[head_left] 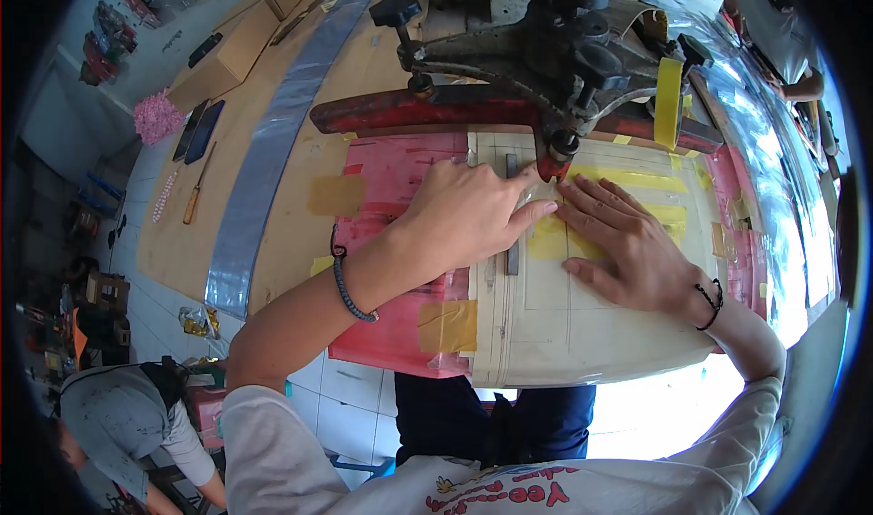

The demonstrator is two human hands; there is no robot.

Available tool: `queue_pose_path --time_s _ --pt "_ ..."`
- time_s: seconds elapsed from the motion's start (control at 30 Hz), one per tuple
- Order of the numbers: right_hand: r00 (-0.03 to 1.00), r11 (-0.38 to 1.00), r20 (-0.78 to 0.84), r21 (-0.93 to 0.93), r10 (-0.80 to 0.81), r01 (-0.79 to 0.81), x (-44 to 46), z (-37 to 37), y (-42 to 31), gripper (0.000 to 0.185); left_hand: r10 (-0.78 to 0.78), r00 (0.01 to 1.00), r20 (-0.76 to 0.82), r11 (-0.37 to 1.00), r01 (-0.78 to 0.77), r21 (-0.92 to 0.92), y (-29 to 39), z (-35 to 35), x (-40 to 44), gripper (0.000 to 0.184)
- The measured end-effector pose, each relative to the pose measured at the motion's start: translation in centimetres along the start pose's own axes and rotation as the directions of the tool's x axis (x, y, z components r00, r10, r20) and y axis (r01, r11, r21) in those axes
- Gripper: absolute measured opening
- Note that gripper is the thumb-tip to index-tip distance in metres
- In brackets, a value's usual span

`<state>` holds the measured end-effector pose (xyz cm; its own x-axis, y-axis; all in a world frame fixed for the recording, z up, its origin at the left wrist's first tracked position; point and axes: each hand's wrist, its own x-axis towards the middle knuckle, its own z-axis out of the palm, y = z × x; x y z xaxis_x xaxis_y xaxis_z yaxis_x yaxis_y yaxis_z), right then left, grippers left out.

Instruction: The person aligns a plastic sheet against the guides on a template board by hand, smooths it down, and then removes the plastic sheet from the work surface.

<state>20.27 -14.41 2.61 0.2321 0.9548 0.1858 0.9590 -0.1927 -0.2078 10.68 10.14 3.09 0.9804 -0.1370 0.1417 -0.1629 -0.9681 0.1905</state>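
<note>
My left hand [468, 210] reaches over the pink sheet [368, 333], its index finger stretched to the small tip under the machine's black and red arm [568, 142]. Its thumb points right and the other fingers are curled. Flat on the cream board [546, 333], my right hand [627, 242] has its fingers spread, partly over yellow tape [668, 219], with fingertips close to the same tip. A thin dark metal strip [512, 262] lies on the board, partly hidden by my left hand. No object shows in either hand.
The machine's long red bar [418, 110] spans the work above my hands. At left are a bluish plastic strip [264, 160], two phones [205, 133], a wooden-handled tool [191, 207] and a cardboard box [227, 55]. One person [127, 415] bends at lower left; another [773, 33] stands at upper right.
</note>
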Motion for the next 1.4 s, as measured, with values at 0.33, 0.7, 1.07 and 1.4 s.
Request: queue_pose_path --time_s 0.33,0.7,1.07,1.4 --pt "0.991 0.998 -0.133 0.065 0.031 -0.022 -0.5 0.3 -0.1 0.047 0.026 0.999 0.031 0.999 -0.028 0.047 -0.1 0.1 -0.1 0.045" --pt "0.975 0.997 -0.212 0.014 -0.065 0.069 -0.5 0.7 0.1 0.030 0.036 0.998 -0.049 0.996 -0.032 0.087 0.0 0.4 0.2 0.043" --pt "0.978 0.990 -0.170 0.058 -0.120 0.132 -0.5 0.5 0.1 0.030 0.049 0.997 -0.063 0.990 -0.040 0.132 -0.3 0.8 0.5 0.042" --pt "0.992 0.994 -0.103 0.083 -0.066 0.075 -0.3 0.7 0.3 0.048 0.037 0.999 0.014 0.996 -0.038 0.078 -0.5 0.3 0.2 0.039"
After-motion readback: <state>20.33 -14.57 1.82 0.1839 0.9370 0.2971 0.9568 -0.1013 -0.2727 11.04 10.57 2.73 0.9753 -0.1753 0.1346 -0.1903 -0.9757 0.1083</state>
